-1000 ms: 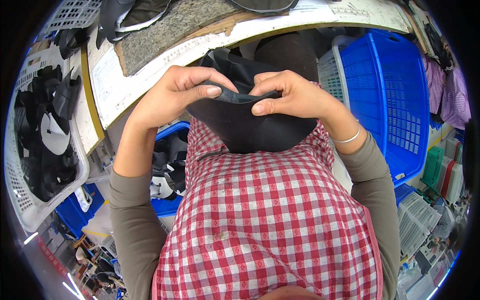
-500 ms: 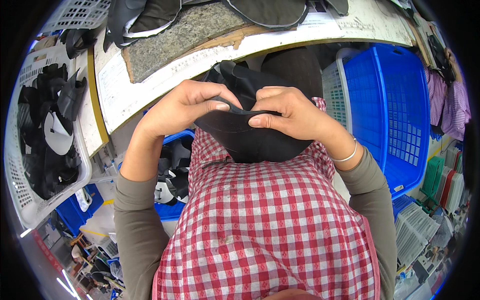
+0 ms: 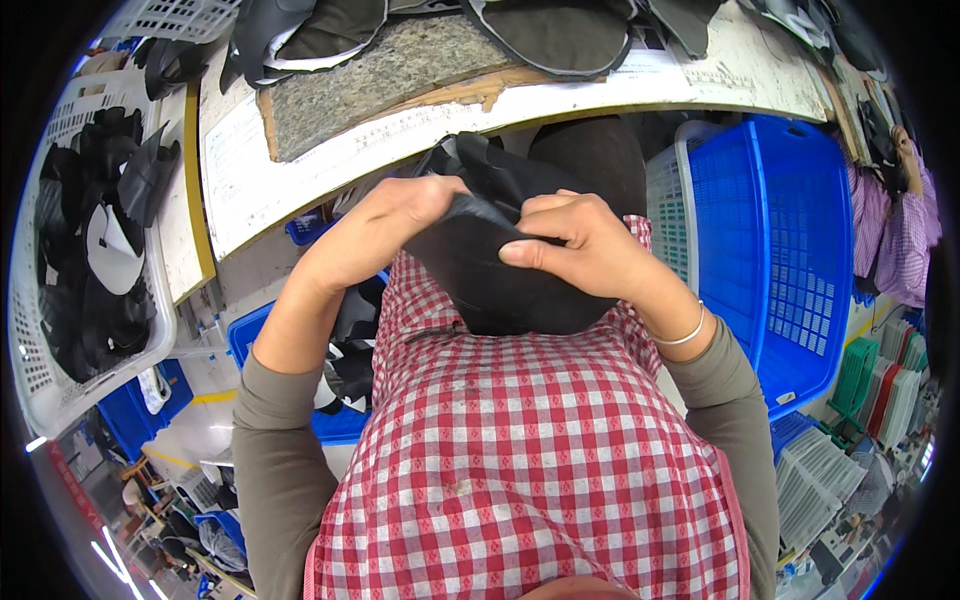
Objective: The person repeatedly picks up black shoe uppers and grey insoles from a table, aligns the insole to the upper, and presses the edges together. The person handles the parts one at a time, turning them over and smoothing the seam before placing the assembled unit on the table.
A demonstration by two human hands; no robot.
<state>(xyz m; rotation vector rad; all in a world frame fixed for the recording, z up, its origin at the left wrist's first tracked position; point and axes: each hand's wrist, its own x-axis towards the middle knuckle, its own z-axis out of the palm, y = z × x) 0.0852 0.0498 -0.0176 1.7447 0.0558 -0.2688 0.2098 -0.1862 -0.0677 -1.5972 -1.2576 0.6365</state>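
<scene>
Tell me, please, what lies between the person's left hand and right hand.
Between the left hand and the right hand lies a slanting stretch of the upper edge of the black piece; the head view shows this.

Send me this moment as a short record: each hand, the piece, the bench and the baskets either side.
Left hand: at the upper left edge of the black piece; fingertips hidden
Right hand: pinching the edge, thumb on the near side
Black piece: bent, in front of the checked apron
Bench: speckled slab and dark panels on top
Left side: white basket with mostly black parts
Right side: blue basket
</scene>
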